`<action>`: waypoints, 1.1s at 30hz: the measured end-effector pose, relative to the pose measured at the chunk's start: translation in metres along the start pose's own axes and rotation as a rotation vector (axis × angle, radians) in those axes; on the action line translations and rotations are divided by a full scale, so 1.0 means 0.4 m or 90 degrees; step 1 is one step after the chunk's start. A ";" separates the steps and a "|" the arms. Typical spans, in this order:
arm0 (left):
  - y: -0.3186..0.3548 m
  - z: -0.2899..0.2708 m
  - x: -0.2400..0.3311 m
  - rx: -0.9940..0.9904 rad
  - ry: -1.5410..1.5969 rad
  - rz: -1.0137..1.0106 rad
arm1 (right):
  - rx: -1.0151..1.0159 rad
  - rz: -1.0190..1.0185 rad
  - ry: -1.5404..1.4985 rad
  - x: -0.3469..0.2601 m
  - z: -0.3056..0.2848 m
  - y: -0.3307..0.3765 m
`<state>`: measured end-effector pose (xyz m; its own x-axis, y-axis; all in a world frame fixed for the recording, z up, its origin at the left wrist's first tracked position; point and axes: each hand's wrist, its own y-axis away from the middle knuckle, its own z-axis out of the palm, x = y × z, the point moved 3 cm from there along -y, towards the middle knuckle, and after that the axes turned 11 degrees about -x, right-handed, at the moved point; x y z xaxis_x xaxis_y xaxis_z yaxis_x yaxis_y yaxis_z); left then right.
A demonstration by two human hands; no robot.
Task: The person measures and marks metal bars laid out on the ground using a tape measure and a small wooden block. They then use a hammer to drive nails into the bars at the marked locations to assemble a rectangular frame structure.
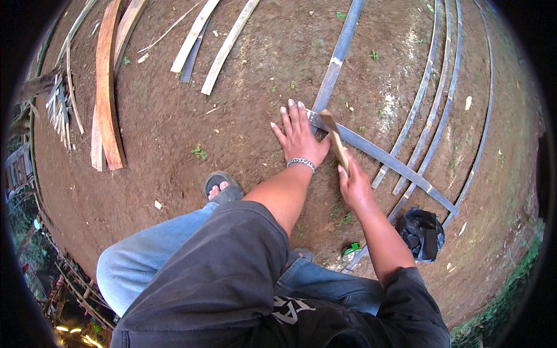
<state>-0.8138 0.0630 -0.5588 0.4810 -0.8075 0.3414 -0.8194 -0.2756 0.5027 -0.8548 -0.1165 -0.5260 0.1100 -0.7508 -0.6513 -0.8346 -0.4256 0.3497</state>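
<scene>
My left hand [299,136] lies palm down with its fingers stretched out, beside the near end of a long grey-blue strip that looks like split bamboo [377,152]. This strip crosses over another strip [336,64] that runs away from me. A short, flat-sided brown wooden piece [335,138] is gripped by my right hand [355,184], its upper end over the strips' crossing. Whether the piece has a head or blade at its far end, I cannot tell. My left thumb is close to the wooden piece.
Several long strips [422,98] lie on the ground to the right. A black plastic bag [420,234] and a small green object [351,249] are near my right forearm. Reddish planks [107,87] and pale slats [231,46] lie at the far left. My sandalled foot [223,188] is behind my left hand.
</scene>
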 end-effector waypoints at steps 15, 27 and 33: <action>0.004 0.001 -0.001 0.011 0.022 0.016 | 0.036 -0.025 -0.019 -0.017 -0.013 -0.009; 0.006 -0.004 -0.001 0.026 0.041 0.031 | 0.130 0.193 -0.267 0.061 0.001 -0.002; 0.009 0.000 -0.019 0.052 0.069 0.064 | 0.182 0.245 -0.556 -0.015 0.028 -0.052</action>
<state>-0.8202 0.0682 -0.5596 0.4220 -0.7733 0.4732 -0.8859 -0.2409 0.3963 -0.8442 -0.0975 -0.5370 -0.5353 -0.1277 -0.8350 -0.8413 -0.0077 0.5405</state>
